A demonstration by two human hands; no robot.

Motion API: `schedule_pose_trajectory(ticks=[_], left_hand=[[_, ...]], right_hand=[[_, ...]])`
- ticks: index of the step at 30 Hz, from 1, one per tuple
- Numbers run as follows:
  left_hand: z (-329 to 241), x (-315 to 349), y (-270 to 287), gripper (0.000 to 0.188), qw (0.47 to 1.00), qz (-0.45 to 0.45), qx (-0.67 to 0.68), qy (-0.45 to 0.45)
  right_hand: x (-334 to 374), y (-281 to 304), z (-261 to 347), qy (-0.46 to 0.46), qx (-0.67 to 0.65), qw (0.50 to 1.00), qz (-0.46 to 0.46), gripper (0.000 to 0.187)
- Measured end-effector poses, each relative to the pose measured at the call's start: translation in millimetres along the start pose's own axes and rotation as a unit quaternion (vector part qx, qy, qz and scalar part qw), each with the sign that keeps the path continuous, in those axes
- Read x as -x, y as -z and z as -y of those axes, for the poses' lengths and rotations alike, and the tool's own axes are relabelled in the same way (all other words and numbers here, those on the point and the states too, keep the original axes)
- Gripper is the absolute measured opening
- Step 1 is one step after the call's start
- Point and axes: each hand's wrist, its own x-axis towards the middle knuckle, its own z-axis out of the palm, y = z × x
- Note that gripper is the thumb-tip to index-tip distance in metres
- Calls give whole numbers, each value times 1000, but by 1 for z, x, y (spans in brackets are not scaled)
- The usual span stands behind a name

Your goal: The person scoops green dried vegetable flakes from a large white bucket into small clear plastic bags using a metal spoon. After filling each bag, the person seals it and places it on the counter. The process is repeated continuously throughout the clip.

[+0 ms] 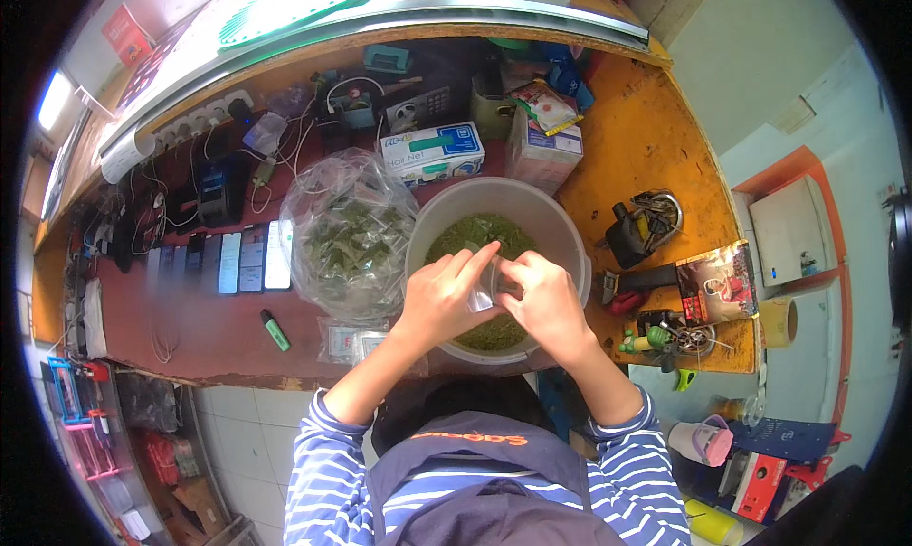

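Observation:
A white round bucket (560,225) stands at the table's front, with crumbled dry green leaf matter (494,337) inside. Over its opening, my left hand (439,294) and my right hand (549,304) hold a small clear plastic pouch (481,290) between them. The fingers of both are closed about its edges, and they hide part of it. Some green bits show near the fingertips. Left of the bucket sits a large clear plastic bag (353,237) of green leaves. Small flat packets (353,343) lie by my left forearm.
Behind the bucket are a white and blue box (433,153) and a carton (543,154) topped by a snack packet (548,106). Several phones (252,259) lie at the left, near a green lighter-like object (275,329). A black padlock-like device (635,233) rests at the right.

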Motion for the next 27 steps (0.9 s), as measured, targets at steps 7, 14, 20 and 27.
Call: schedule_pose_trajectory(ticks=[7, 14, 20, 27], left_hand=[[23, 1, 12, 53, 998, -42, -41, 21], [40, -1, 46, 62, 988, -91, 90, 90], [40, 2, 52, 67, 985, -82, 121, 95], [41, 2, 52, 67, 983, -88, 127, 103]], right_hand=[[-11, -15, -23, 48, 110, 982, -146, 26], [4, -53, -49, -21, 202, 979, 29, 17], [6, -54, -30, 101, 173, 972, 120, 17], [3, -10, -44, -48, 21, 996, 79, 18]])
